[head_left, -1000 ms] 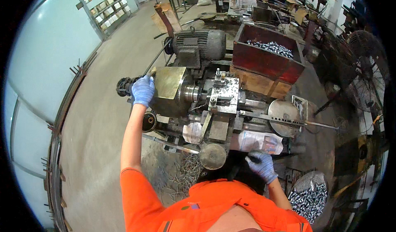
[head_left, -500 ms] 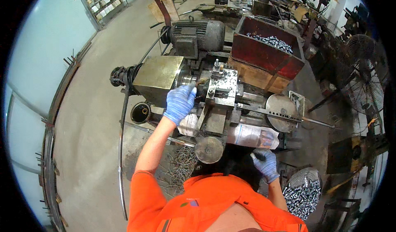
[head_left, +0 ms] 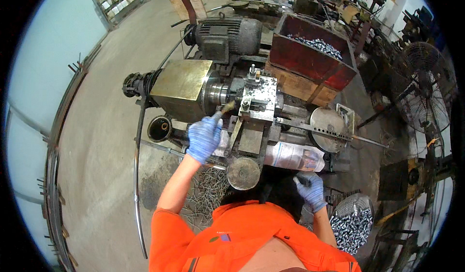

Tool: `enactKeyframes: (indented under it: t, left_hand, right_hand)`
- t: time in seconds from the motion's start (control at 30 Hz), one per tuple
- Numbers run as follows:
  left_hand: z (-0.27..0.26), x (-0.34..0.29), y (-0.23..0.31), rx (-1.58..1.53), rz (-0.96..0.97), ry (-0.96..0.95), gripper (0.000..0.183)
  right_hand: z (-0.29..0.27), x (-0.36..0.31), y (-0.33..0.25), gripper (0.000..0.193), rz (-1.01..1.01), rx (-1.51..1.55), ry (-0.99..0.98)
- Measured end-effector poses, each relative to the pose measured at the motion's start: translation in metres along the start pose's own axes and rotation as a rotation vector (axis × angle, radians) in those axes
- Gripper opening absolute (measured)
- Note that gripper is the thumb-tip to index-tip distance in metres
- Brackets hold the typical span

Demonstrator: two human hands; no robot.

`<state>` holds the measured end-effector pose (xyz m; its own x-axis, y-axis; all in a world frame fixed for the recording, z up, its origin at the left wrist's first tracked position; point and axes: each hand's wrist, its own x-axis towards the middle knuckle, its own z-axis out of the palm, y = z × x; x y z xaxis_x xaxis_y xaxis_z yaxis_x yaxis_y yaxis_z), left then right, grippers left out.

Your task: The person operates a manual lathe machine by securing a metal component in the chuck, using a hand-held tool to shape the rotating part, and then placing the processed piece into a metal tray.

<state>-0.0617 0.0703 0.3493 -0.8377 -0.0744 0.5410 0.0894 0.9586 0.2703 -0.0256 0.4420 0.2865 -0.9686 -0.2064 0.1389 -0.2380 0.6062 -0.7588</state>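
Observation:
In my gloved left hand (head_left: 204, 139) is a small brush (head_left: 226, 108), its tan bristles pointing at the gap between the lathe's round metal chuck (head_left: 216, 93) and the steel tool block (head_left: 260, 98). The bristles are just in front of that gap; whether they touch metal I cannot tell. Bolts stand on the block, and dark chips lie on its top. Below the machine's front edge, my gloved right hand (head_left: 311, 192) is closed, fingers curled at something dark that I cannot make out. A round metal disc handwheel (head_left: 243, 173) sits between my hands.
A red bin (head_left: 310, 54) of small metal parts stands on a wooden box behind the lathe, beside the motor (head_left: 227, 37). At lower right is a basket (head_left: 352, 223) of shiny parts. Metal shavings (head_left: 206, 194) litter the floor. A long rod (head_left: 136, 189) hangs at left.
My left hand has drawn back toward me with the brush, away from the chuck, so more of the chuck and brush shows. My right hand stays in about the same place.

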Motion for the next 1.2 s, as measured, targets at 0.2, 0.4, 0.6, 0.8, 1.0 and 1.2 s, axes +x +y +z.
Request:
enactKeyframes:
  t: [0.2, 0.4, 0.6, 0.8, 1.0, 1.2]
  left_hand:
    - [-0.052, 0.025, -0.022, 0.027, 0.065, 0.348, 0.023]
    - [-0.048, 0.045, -0.061, 0.144, -0.251, -0.056, 0.036]
    - [-0.076, 0.037, -0.064, -0.049, -0.334, 0.026, 0.054]
    - [0.035, -0.067, -0.122, -0.399, -0.391, 0.117, 0.037]
    - [0.035, -0.089, -0.039, -0.251, -0.415, -0.248, 0.041]
    - [0.042, -0.083, -0.03, -0.408, -0.455, -0.254, 0.039]
  right_hand:
    - [-0.009, -0.004, 0.011, 0.018, -0.072, -0.133, 0.059]
    - [-0.022, -0.013, 0.016, 0.025, -0.04, -0.215, 0.149]
    - [-0.037, -0.023, 0.027, 0.039, 0.169, -0.174, 0.08]
    - [-0.077, -0.076, 0.073, 0.042, 0.433, -0.191, 0.184]
    - [-0.155, -0.122, 0.18, 0.057, 0.993, -0.496, 0.209]
    - [-0.229, -0.151, 0.278, 0.07, 1.27, -0.557, 0.166]
